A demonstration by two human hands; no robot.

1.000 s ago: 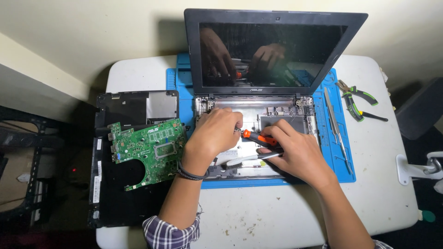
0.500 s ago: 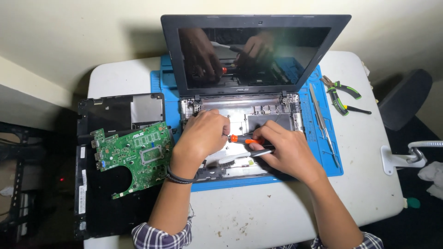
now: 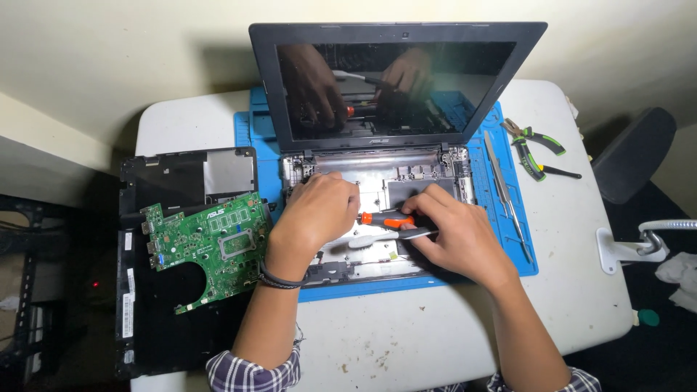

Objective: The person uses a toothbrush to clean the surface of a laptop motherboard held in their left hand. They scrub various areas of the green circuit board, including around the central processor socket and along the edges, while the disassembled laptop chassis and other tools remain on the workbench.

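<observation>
White table point(image 3: 435, 348) | left hand point(image 3: 319, 214) fingers curled on laptop base point(image 3: 377, 181); right hand point(image 3: 454, 232) fingers gripping screwdriver point(image 3: 385, 218)

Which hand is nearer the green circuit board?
Left. The left hand sits just right of the green circuit board; the right hand is farther right, over the open laptop base.

1 head camera looks steeply down, close over the table point(image 3: 406, 348).

White table point(image 3: 406, 341), blue mat point(image 3: 508, 247), probably pliers point(image 3: 534, 145)
</observation>
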